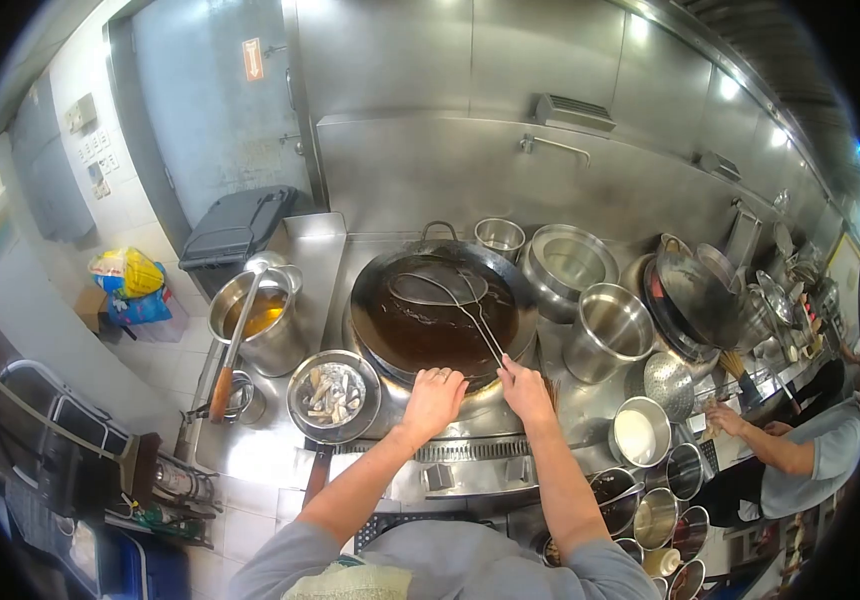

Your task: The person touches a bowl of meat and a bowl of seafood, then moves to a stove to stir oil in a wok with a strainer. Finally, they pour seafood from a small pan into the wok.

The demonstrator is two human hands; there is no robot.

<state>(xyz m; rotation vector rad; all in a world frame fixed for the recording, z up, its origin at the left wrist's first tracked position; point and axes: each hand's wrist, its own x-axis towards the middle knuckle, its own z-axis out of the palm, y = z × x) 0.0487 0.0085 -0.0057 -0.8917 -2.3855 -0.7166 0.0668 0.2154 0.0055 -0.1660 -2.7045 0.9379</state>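
A large wok [365,335] of dark brown liquid sits on the burner in front of me. My left hand [436,402] is closed at its near rim, opposite the far loop handle; the exact grip under the fingers is hidden. My right hand [526,390] grips the long wire handle of a round mesh skimmer [428,290]. The skimmer lies across the wok, its mesh at the liquid's surface. Left of my left hand, a metal pan [375,408] holds pale, elongated food pieces [332,395] in a perforated strainer.
At left stands a pot of yellow oil [263,318] with a wooden-handled ladle [235,345] across it. Metal pots [610,335], a perforated skimmer [668,385] and a white-filled bowl [636,435] stand right. Another person [800,460] works at far right.
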